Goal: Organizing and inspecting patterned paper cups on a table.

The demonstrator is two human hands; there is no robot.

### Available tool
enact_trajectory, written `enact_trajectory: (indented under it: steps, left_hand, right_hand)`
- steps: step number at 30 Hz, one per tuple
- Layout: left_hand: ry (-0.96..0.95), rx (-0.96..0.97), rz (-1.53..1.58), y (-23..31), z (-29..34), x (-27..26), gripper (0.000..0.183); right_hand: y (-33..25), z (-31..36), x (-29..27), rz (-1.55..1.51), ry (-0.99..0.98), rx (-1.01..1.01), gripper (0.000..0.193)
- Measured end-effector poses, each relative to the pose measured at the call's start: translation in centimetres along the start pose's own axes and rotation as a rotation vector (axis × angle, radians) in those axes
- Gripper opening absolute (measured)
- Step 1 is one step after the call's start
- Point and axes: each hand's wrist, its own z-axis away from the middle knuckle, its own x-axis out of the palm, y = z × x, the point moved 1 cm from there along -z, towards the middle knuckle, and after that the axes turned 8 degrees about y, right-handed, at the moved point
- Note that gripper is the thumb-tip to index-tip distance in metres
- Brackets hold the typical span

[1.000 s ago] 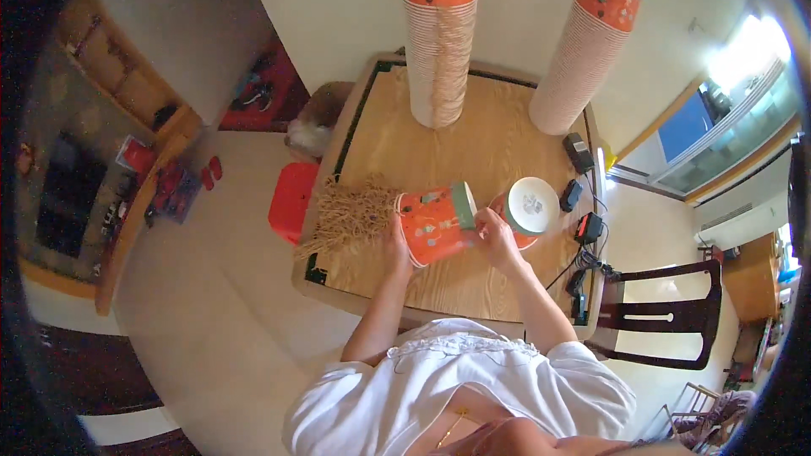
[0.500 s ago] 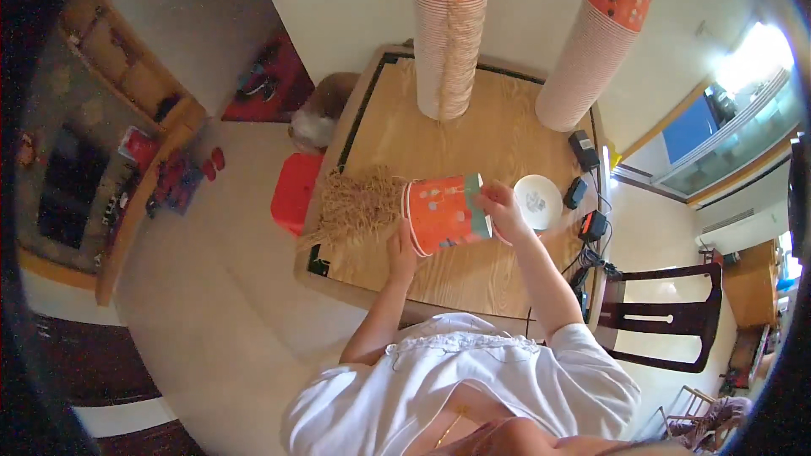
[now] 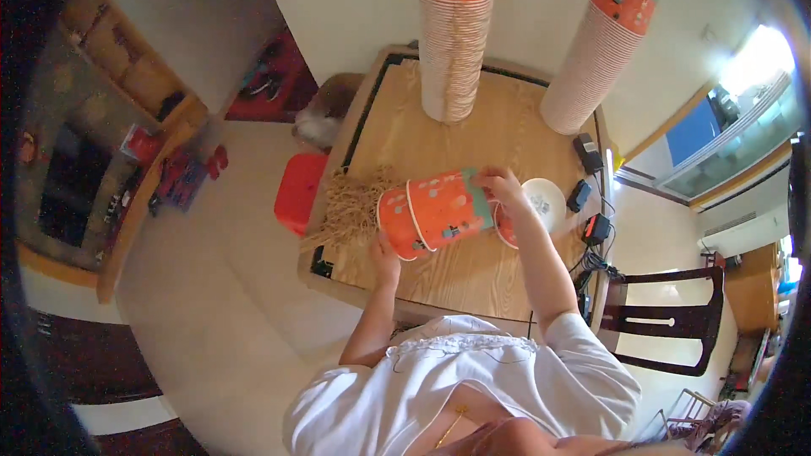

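Note:
Over a wooden table (image 3: pixel 473 274) I hold a short stack of orange paper cups (image 3: pixel 435 213) lying on its side. My left hand (image 3: pixel 387 252) supports the stack from below at its left end. My right hand (image 3: pixel 500 186) grips the right end, near the teal rim. A pile of tan string handles (image 3: pixel 349 205) lies on the table just left of the stack. A white round lid or cup (image 3: pixel 545 201) sits to the right of my right hand.
Two tall stacks of orange cups (image 3: pixel 456 34) (image 3: pixel 593 51) stand at the table's far side. Black chargers and cables (image 3: pixel 591 224) lie at the right edge. A dark chair (image 3: pixel 667 321) stands to the right, a red stool (image 3: pixel 297 192) to the left.
The cup stack has turned more horizontal and shifted left. My right hand has moved from near the white lid onto the stack's right end.

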Motion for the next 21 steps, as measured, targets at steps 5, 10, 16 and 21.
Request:
enact_trajectory:
  steps: [5,10,16,21]
  left_hand:
    - [0.013,-0.165,-0.073,4.1,0.5,-0.2,0.042]
    - [0.204,-0.105,0.008,-0.4,-2.7,0.2,0.045]
    - [-0.039,-0.397,0.879,-4.6,-6.8,-1.1,0.042]
    - [-0.307,-0.454,0.579,4.5,-2.0,1.2,0.043]
  right_hand:
    - [-0.5,-0.8,-1.2,0.028,-0.067,0.069,0.014]
    - [-1.2,-0.7,-1.1,-0.002,-0.162,0.152,0.016]
    - [-0.6,2.5,2.5,0.343,-0.236,-0.423,0.025]
    - [1.6,-0.4,0.4,0.140,-0.164,-0.327,0.015]
